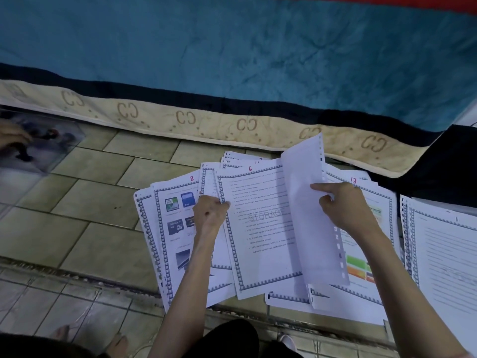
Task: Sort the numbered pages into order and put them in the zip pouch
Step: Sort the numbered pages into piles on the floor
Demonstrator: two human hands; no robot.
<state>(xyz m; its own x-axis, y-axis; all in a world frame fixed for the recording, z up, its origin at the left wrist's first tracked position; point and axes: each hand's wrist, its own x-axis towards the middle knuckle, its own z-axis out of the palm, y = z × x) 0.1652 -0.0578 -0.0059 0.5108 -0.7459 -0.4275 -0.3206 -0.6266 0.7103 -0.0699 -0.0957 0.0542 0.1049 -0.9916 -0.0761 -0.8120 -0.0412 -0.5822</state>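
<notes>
Left hand [210, 215] fingers pinching page "6" [258, 228], right hand [346, 205] fingers gripping a blank sheet [307, 202].

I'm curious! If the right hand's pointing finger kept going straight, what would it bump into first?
Probably the lifted blank sheet that the right hand already holds; its finger points left, and beyond lies page 6.
</notes>
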